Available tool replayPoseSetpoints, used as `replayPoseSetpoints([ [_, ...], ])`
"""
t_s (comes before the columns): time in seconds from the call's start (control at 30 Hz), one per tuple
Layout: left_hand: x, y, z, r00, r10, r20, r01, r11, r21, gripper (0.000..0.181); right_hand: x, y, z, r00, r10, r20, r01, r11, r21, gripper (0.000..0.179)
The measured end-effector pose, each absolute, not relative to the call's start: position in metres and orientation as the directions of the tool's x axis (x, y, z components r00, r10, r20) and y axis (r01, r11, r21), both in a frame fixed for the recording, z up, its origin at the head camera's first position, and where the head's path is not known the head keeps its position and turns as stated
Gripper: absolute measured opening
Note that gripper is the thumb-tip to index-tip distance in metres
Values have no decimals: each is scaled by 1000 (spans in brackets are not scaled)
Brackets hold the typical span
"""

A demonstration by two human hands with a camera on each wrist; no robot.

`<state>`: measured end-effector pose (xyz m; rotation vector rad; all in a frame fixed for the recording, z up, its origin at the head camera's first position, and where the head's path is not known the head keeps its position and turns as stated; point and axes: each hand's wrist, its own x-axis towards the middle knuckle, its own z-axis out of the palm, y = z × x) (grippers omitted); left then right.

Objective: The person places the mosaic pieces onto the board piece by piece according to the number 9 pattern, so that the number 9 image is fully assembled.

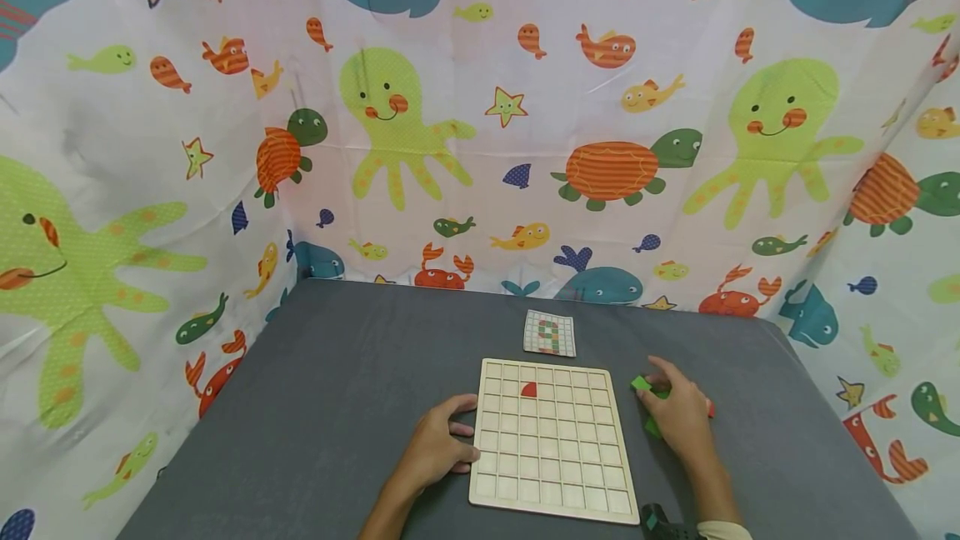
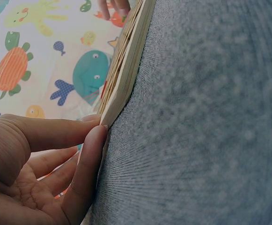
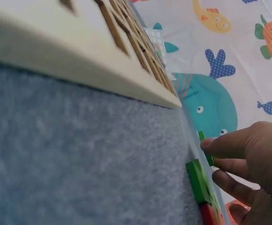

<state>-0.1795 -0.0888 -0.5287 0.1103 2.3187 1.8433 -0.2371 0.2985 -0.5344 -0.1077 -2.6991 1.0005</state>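
Note:
A wooden grid board (image 1: 551,440) lies on the grey table, with one red quarter-round piece (image 1: 529,390) in a cell of its upper part. My left hand (image 1: 438,440) is at the board's left edge. In the left wrist view, its thumb and a finger (image 2: 90,147) pinch the board's rim. Right of the board, my right hand (image 1: 681,411) is over a small group of green and red pieces. In the right wrist view, its thumb and fingers pinch a thin green piece (image 3: 207,149). Below that lie a green block (image 3: 199,183) and a red block (image 3: 209,214), partly hidden.
Behind the board lies a small pattern card (image 1: 549,333) with a gridded red and green figure. A curtain (image 1: 480,132) printed with sea animals hangs around the grey table (image 1: 360,373). A dark strapped device (image 1: 660,522) is at the right wrist.

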Motion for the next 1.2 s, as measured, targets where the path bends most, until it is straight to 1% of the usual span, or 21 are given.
replayPoseSetpoints([
  [0.17, -179, -89, -528, -982, 164, -94, -55, 228, 972, 81, -236, 295, -528, -958, 159, 238, -40, 748, -663, 61],
  [0.4, -179, -89, -527, -981, 165, -99, -61, 221, 973, 82, -235, 285, -521, -958, 106, 268, -107, 732, -673, 62],
  [0.87, -179, -90, -528, -980, 171, -97, -56, 233, 971, 80, -235, 259, -517, -972, 41, 232, -141, 687, -713, 61],
  [1.2, -180, -89, -527, -980, 169, -101, -61, 232, 971, 80, -233, 241, -518, -961, -46, 274, -234, 665, -709, 59],
])
